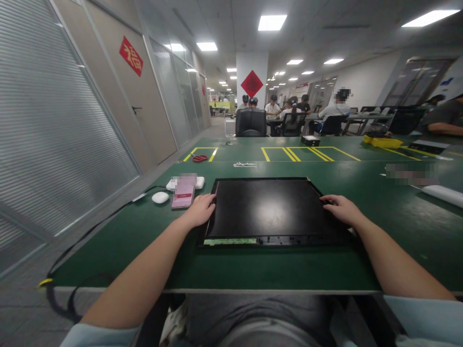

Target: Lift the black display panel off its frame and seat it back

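Note:
A black display panel [267, 207] lies flat on the green table in front of me, glossy, with a bright reflection in its middle. Along the left part of its near edge runs a strip of green circuit board [231, 241]. My left hand [203, 209] grips the panel's left edge, fingertips curled over the frame. At the opposite side, my right hand [342, 209] holds the right edge with bent fingers. The undersides of both grips are hidden. Just left of my left hand lies a pink phone [183, 191], leaning on a white object.
Left of the phone sits a white rounded thing [160, 197], with a black strap [104, 217] nearby. Red-handled scissors [199, 158], a small black box [310, 140] and a yellow tray [382, 141] are farther back. A white roll [443, 195] lies right. Several people sit beyond.

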Tool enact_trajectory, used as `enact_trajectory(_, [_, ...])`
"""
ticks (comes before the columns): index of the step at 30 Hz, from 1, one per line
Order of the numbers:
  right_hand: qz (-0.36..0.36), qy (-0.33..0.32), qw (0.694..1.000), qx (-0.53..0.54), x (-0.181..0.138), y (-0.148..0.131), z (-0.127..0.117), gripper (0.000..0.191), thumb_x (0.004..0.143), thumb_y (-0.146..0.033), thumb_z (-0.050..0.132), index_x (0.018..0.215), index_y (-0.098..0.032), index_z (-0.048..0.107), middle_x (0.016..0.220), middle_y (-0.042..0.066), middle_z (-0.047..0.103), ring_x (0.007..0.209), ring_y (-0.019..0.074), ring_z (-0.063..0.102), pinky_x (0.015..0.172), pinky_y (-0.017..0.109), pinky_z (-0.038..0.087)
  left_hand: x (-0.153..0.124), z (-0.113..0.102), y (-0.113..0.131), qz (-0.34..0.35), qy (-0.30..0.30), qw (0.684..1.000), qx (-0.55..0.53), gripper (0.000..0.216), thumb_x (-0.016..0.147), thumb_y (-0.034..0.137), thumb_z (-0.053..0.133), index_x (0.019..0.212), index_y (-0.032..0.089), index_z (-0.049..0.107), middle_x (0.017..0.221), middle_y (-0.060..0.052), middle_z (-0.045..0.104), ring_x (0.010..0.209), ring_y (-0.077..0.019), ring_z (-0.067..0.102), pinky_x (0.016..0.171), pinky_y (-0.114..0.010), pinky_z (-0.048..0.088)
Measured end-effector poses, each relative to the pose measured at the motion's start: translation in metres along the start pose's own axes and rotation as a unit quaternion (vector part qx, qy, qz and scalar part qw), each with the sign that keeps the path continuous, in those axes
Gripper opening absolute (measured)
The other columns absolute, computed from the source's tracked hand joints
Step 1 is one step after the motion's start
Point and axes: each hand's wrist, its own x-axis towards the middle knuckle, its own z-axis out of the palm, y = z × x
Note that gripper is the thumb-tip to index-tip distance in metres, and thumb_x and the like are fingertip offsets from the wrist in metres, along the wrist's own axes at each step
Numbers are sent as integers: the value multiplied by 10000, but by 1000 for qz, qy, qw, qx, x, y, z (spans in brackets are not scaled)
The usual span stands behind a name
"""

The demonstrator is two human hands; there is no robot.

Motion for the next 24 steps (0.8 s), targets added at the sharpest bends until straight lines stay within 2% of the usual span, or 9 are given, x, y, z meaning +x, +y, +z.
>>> enact_trajectory(10, [-2,-8,1000,-18,-3,-5,-3,421,808,-269,637,1187,-180,797,1153,144,720,905,247,693,812,322,532,1,0,0,-7,6,999,-47,535,936,261,425,1415,107,608,1508,-174,592,1469,-325,468,1225,-483,324])
enact_trajectory(18, [-1,-9,1000,-28,-4,-9,-5,421,808,-260,644,1193,-176,793,1173,152,706,931,255,691,851,340,530,-1,-2,2,-49,-1,996,-70,663,937,251,438,1555,12,410,1592,-220,478,1488,-329,440,1230,-439,327])
enact_trajectory(20, [-1,-12,1000,-23,-3,-7,-5,427,810,-262,640,1201,-173,789,1185,155,704,934,256,688,847,346,530,-2,-4,3,-48,-3,996,-79,652,929,221,435,1547,15,429,1583,-211,494,1481,-319,453,1228,-421,335])
enact_trajectory(24, [-4,-23,1000,-16,0,-3,-4,433,801,-281,640,1194,-179,790,1093,135,726,845,247,683,792,352,537,-2,-6,6,-39,-4,997,-74,571,923,189,437,1476,111,555,1555,-151,549,1464,-305,481,1229,-427,343])
